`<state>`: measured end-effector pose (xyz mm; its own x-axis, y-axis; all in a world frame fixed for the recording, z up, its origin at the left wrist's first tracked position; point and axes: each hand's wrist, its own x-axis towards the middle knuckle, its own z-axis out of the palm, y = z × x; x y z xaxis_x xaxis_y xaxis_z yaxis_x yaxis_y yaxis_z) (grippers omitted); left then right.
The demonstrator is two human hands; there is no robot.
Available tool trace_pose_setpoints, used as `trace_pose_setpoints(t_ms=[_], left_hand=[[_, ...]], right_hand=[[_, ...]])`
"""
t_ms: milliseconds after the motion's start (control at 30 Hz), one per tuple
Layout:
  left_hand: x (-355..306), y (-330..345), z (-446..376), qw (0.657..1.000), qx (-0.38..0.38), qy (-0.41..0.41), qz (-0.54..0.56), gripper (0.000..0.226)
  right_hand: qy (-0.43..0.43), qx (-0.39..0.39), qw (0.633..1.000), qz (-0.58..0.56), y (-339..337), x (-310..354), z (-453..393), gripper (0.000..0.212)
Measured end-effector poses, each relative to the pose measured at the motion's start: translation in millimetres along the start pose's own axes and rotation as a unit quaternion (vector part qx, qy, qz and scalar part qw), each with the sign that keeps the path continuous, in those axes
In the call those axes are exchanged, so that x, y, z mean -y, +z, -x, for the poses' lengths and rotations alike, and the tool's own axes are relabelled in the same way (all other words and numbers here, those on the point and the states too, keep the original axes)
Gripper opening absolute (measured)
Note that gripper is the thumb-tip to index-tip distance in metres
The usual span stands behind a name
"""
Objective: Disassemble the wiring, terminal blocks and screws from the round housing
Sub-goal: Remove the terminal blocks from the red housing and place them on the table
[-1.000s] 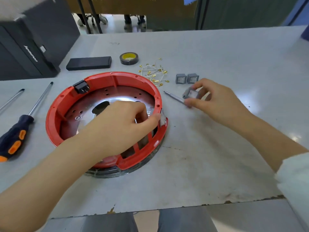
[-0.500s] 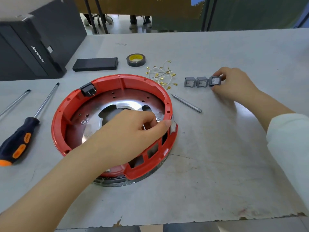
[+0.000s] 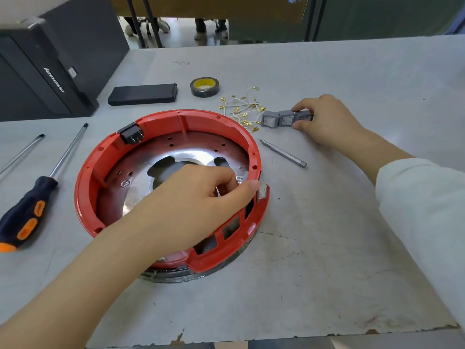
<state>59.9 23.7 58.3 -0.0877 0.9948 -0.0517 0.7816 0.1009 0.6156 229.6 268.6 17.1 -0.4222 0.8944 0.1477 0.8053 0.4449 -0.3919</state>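
The left hand [image 3: 191, 207] is pinching the right rim of the round red plastic housing [image 3: 161, 122], thumb outside beside a grey switch [image 3: 261, 188] seated in the wall, fingers curled inside. The housing is lying flat, open side up. The right hand [image 3: 324, 119] is gripping the rightmost of three grey square switches [image 3: 285, 119] sitting in a left-right row beside loose white wires [image 3: 242, 109].

The red round housing [image 3: 173, 137] is gripped at its right rim by the left hand [image 3: 198, 210]; right of it, a grey switch [image 3: 304, 116] is pinched by the right hand [image 3: 327, 119].
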Motion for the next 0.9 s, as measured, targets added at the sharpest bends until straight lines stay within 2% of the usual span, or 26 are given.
trace_pose_setpoints(t_ms=[233,300,400,467,500,600,733,800,900], left_hand=[[-7.5,0.1,2.7,0.998,-0.034,-0.037,-0.028,0.050],[-11.0,-1.9,3.1,0.998,-0.028,-0.042,-0.047,0.048],[-16.3,-5.3,-0.1,0.998,0.006,-0.050,-0.035,0.048],[-20.1,-4.4,-2.3,0.998,0.027,-0.065,0.000,0.037],[-22.0,-2.6,-2.6,0.997,0.028,-0.070,0.018,0.030],[-21.6,1.6,-0.8,0.998,0.013,-0.057,0.038,0.017],[-15.5,-8.5,7.6,0.998,0.054,-0.021,0.010,0.019],[-12.1,-13.3,12.3,0.998,0.060,-0.005,-0.023,0.024],[-5.4,-13.5,18.9,0.998,0.028,0.023,-0.047,0.031]], right_hand=[[0.006,-0.022,0.999,0.022,-0.6,12.4,13.7,0.046],[-0.018,-0.033,0.999,0.007,-5.4,19.8,26.1,0.040],[-0.075,-0.010,0.993,-0.088,-9.7,38.2,55.4,0.020],[-0.093,0.023,0.981,-0.171,-11.1,49.9,81.1,0.005],[-0.100,0.043,0.970,-0.218,-12.8,54.6,94.3,0.003],[-0.136,0.117,0.933,-0.313,-16.6,64.5,128.2,0.016],[-0.194,0.149,0.942,-0.229,-14.6,69.8,149.1,0.038],[-0.224,0.118,0.953,-0.168,-12.7,72.6,153.3,0.040],[-0.264,0.055,0.956,-0.112,-10.1,75.7,155.0,0.045]])
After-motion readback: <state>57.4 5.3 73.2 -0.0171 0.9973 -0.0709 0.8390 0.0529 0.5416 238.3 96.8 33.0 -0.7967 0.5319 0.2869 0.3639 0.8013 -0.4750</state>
